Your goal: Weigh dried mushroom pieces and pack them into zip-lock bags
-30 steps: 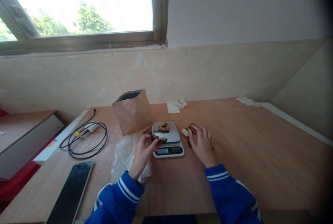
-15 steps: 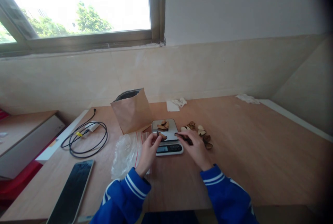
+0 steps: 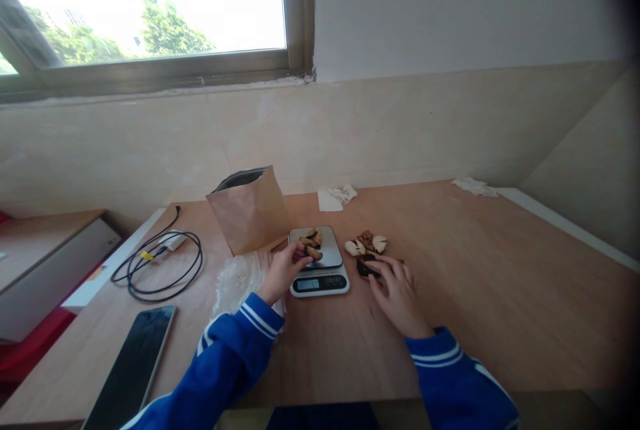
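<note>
Pieces (image 3: pixel 312 237) that look like dried mushroom lie heaped on the scale (image 3: pixel 331 257). Just nearer than the heap, over the front of the scale's top, the left hand (image 3: pixel 283 272) has thumb and fingertips pinched on one end of a curved brown piece (image 3: pixel 315 253). Right of the scale, the right hand (image 3: pixel 399 292) reaches over a dark piece (image 3: pixel 367 266); its fingers touch the top, the thumb sits lower, and I cannot tell whether they grip it. Just beyond lie others, among them a pale piece (image 3: pixel 355 248).

All are probably very light, dry and stiff, with a rough skin unlikely to slip. Thin edges could snap under a hard squeeze, so a gentle hold across the thicker middle seems safest.

Fingertips of the left hand hide one end of the brown piece, and whether it rests on the scale is unclear. The right hand covers part of the dark piece and perhaps others beneath. Figures on the scale's display (image 3: pixel 308 285) are too small to read. Left of the scale, the left sleeve (image 3: pixel 245 343) hides part of a plastic bag (image 3: pixel 231 280), and the paper bag (image 3: pixel 247 215) is dark inside.
</note>
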`<action>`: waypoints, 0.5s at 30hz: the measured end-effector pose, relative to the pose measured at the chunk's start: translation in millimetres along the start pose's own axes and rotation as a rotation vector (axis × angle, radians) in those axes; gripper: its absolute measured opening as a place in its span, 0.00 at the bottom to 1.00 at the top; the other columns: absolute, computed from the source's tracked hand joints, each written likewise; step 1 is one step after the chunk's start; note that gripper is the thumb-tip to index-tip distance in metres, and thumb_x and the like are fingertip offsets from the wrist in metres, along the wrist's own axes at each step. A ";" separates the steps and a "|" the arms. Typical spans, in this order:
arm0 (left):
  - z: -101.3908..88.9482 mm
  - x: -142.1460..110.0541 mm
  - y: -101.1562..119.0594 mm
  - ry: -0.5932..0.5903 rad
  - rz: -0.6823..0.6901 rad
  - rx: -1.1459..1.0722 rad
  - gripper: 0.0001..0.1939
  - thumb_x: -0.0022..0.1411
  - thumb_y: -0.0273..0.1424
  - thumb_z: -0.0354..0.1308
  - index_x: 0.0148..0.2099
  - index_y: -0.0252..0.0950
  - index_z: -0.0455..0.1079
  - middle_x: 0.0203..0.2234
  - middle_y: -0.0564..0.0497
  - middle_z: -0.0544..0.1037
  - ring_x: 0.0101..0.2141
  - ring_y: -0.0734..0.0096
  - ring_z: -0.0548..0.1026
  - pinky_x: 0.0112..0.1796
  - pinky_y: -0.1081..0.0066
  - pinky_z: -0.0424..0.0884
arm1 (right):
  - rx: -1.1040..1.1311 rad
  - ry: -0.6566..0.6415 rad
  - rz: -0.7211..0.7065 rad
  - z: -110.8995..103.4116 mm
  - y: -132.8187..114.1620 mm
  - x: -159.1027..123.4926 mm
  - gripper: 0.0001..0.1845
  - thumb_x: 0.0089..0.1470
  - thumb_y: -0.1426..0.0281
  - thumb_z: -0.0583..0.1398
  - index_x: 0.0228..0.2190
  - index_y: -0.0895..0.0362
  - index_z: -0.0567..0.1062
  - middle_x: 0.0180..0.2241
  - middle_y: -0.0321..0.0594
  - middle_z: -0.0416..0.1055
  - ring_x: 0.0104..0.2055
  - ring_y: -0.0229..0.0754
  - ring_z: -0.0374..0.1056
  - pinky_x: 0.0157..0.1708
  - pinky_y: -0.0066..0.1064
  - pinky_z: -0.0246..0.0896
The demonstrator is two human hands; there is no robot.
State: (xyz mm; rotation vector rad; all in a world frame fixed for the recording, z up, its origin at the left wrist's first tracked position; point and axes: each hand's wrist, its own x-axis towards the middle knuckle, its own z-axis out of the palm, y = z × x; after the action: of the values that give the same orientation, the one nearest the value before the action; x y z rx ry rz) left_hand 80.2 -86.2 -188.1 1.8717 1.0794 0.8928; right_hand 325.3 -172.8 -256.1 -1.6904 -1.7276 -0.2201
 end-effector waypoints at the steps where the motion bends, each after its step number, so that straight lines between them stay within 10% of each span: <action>1: -0.2 1.0 -0.8 0.003 -0.008 0.021 0.08 0.54 0.34 0.59 0.34 0.34 0.68 0.28 0.51 0.75 0.30 0.71 0.72 0.32 0.72 0.66 | -0.010 -0.029 -0.005 0.1 -2.4 -3.6 0.14 0.56 0.67 0.53 0.44 0.51 0.71 0.48 0.43 0.66 0.49 0.49 0.60 0.47 0.43 0.53; 15: -15.3 -2.0 -28.8 0.280 0.030 0.560 0.12 0.54 0.33 0.61 0.40 0.35 0.66 0.38 0.46 0.70 0.41 0.61 0.69 0.44 0.59 0.65 | -0.031 -0.087 0.035 5.9 -2.5 -11.5 0.13 0.57 0.68 0.52 0.43 0.52 0.71 0.46 0.43 0.68 0.47 0.49 0.61 0.46 0.42 0.53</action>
State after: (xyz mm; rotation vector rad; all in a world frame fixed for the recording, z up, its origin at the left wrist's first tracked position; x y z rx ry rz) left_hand 56.3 -74.1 -206.8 2.2588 1.6039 0.9563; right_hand 319.8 -179.2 -266.2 -1.7746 -1.7645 -0.1602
